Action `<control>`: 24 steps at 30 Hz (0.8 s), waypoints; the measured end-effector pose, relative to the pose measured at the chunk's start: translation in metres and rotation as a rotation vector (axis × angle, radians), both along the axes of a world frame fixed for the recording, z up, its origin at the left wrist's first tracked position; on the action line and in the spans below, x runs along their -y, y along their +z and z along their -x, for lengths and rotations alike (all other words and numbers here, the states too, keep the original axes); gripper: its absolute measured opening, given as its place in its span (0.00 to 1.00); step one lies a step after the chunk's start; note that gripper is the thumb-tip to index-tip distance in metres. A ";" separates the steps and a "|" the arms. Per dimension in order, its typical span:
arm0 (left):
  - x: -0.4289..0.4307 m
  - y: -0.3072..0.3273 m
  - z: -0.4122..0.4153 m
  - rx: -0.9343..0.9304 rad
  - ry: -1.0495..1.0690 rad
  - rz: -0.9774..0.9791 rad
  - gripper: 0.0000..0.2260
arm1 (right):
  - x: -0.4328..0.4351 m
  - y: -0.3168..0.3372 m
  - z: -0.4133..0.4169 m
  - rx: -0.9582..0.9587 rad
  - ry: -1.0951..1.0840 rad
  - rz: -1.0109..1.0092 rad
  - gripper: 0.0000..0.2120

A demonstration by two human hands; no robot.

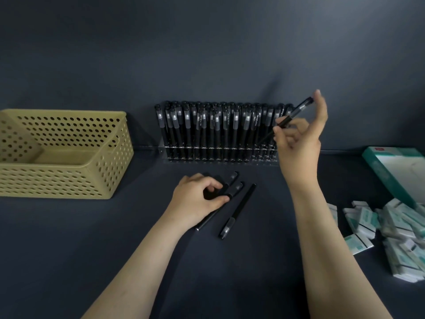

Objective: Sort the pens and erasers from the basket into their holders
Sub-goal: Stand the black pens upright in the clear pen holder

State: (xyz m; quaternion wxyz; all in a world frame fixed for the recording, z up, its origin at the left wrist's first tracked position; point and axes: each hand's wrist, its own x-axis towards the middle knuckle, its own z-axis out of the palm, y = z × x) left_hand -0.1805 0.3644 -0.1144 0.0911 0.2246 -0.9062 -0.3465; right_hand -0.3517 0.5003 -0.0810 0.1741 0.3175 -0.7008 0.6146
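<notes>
I am resting my left hand (197, 194) palm down, low and near, fingers curled closed on pens (226, 192), while I am raising my right hand (299, 130) farther off to the right, fingertips pinching one tilted pen (296, 111).

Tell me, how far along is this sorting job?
Mostly done with pens: the basket looks empty and the rack is nearly full. The right hand holds one pen near it; the left hand rests on loose pens. The erasers are still heaped beside their box.
</notes>
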 end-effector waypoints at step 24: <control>-0.009 0.007 0.003 -0.248 0.155 -0.399 0.05 | 0.009 -0.008 0.005 -0.105 0.054 -0.227 0.24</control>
